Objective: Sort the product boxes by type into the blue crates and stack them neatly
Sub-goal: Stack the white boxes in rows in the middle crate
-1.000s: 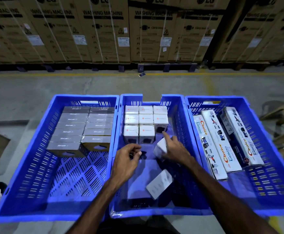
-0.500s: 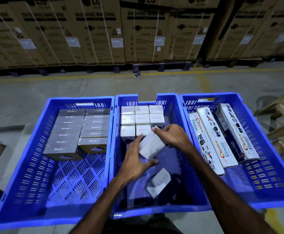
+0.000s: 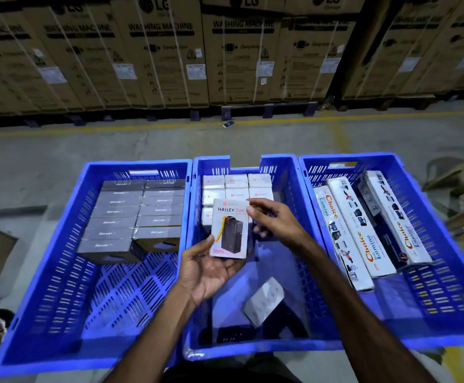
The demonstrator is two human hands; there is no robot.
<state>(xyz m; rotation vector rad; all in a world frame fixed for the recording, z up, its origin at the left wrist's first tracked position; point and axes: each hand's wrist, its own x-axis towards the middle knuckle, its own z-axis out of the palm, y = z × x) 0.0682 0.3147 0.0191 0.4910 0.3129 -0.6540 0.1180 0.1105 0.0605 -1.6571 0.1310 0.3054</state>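
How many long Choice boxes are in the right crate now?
3, side by side in the right crate: left box, middle box, right box. More may lie hidden underneath.

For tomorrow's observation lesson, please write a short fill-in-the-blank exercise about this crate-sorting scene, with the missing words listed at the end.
1. The white box held up in both hands reads HALLEY ____.
2. It is held above the ____ of the three blue crates.
3. The long boxes printed Choice lie in the ____ crate.
4. The big cartons behind are labelled ____ MACHINE.

Missing words: 20K; middle; right; WASHING
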